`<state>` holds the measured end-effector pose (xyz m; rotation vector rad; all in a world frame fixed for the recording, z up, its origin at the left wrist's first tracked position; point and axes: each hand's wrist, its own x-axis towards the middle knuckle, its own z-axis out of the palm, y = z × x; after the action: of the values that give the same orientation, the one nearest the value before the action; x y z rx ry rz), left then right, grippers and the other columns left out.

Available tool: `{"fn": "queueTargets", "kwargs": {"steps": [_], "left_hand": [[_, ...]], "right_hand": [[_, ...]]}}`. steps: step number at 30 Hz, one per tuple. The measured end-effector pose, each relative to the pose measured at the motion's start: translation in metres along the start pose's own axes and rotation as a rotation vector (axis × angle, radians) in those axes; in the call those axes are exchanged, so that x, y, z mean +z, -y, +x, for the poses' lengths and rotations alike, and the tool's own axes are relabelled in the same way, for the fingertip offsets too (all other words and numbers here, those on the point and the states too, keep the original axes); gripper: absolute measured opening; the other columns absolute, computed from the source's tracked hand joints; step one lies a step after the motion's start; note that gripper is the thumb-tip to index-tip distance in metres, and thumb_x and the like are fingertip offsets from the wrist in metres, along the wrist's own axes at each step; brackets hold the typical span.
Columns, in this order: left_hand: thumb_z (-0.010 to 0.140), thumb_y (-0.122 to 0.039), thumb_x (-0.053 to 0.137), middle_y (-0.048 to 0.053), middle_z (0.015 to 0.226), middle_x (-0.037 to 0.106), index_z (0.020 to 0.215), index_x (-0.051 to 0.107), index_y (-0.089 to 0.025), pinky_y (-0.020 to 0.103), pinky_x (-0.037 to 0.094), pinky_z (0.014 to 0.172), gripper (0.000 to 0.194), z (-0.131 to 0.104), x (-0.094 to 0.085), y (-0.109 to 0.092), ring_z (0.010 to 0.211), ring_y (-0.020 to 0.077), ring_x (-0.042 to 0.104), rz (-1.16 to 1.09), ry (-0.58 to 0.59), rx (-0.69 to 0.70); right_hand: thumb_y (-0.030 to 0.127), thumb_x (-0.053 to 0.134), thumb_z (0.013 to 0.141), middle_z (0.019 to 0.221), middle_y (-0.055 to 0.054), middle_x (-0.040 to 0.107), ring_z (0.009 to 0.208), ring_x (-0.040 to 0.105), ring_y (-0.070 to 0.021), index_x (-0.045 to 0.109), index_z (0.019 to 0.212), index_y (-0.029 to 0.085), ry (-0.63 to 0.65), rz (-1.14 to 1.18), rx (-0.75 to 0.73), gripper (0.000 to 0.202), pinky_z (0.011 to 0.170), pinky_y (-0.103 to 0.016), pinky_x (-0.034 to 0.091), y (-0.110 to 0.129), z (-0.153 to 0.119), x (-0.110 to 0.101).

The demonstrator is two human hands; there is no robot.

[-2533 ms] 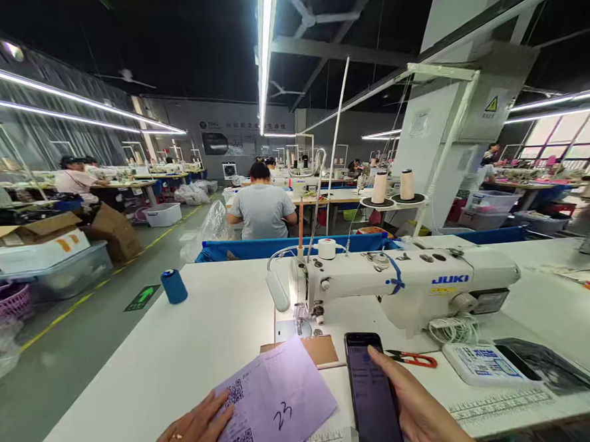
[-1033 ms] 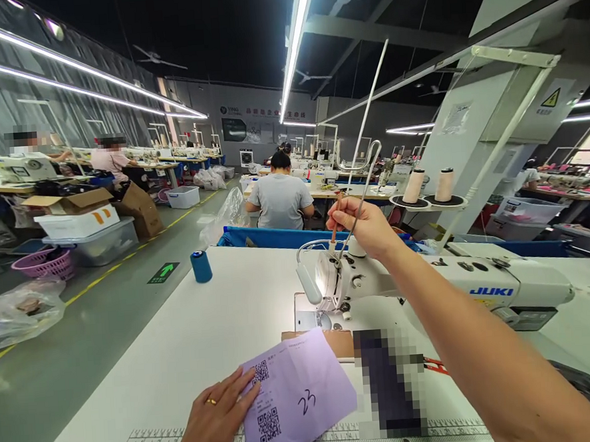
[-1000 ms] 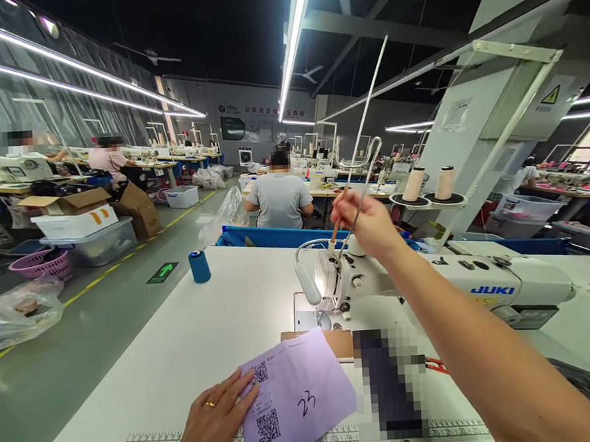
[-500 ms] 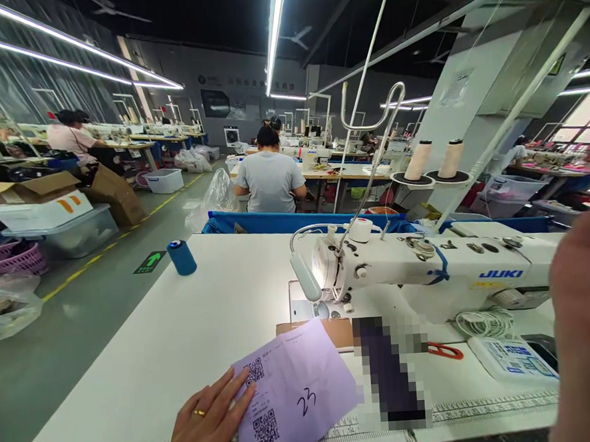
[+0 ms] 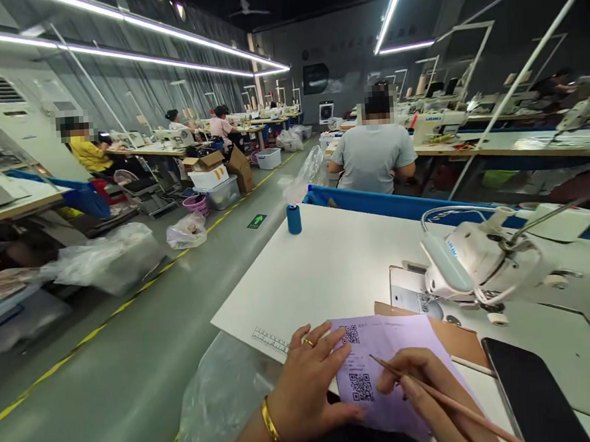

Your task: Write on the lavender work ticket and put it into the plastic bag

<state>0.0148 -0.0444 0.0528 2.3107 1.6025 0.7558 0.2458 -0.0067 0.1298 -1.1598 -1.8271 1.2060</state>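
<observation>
Left hand (image 5: 309, 380) lies flat, fingers spread, on the left edge of the lilac slip (image 5: 384, 369), pinning it to the white table (image 5: 328, 272). Gold ring on one finger, gold bangle at the wrist. Right hand (image 5: 425, 390) rests on the slip's right half, fingers curled and pinched round a thin brown pencil (image 5: 436, 399); its tip sits on the paper just right of the lower QR code. Slip lies at the table's near edge, partly over a brown card (image 5: 457, 338). Black phone (image 5: 528, 390) flat on the table just right of the slip. Sewing machine (image 5: 487, 256) beyond, to the right. Blue thread cone (image 5: 293, 219) upright at the far left corner. Clear plastic bag (image 5: 220, 399) hangs off the near-left edge. Person in grey shirt (image 5: 374, 156) seated at the next table, back turned.
</observation>
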Motion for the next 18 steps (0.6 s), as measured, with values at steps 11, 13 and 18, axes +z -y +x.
{"fn": "queueTargets", "kwargs": {"steps": [11, 13, 18], "left_hand": [[0.091, -0.071, 0.074, 0.008, 0.156, 0.061, 0.145, 0.063, -0.028, 0.061, 0.031, 0.126, 0.069, -0.007, 0.005, 0.001, 0.149, 0.0363, 0.051, -0.035, -0.055, -0.046], [0.093, -0.068, 0.074, 0.008, 0.157, 0.061, 0.144, 0.063, -0.028, 0.063, 0.033, 0.124, 0.067, -0.007, 0.005, 0.002, 0.148, 0.0369, 0.052, -0.026, -0.054, -0.031], [0.096, -0.059, 0.074, 0.008, 0.153, 0.064, 0.127, 0.07, -0.024, 0.065, 0.037, 0.119, 0.048, -0.007, 0.002, 0.001, 0.148, 0.04, 0.051, 0.03, -0.108, -0.019]], "right_hand": [[0.062, 0.059, 0.102, 0.092, -0.002, 0.074, 0.091, 0.071, -0.0223, 0.063, 0.108, 0.03, -0.162, -0.03, 0.055, 0.033, 0.082, -0.029, 0.058, -0.034, 0.002, -0.004], [0.063, 0.06, 0.101, 0.091, -0.001, 0.074, 0.091, 0.071, -0.0221, 0.064, 0.103, 0.031, -0.256, -0.069, 0.056, 0.033, 0.08, -0.028, 0.058, -0.024, 0.002, -0.01], [0.069, 0.06, 0.097, 0.099, -0.006, 0.079, 0.096, 0.076, -0.0282, 0.069, 0.098, 0.029, -0.228, -0.168, 0.084, 0.041, 0.079, -0.032, 0.064, -0.022, 0.018, -0.02]]}}
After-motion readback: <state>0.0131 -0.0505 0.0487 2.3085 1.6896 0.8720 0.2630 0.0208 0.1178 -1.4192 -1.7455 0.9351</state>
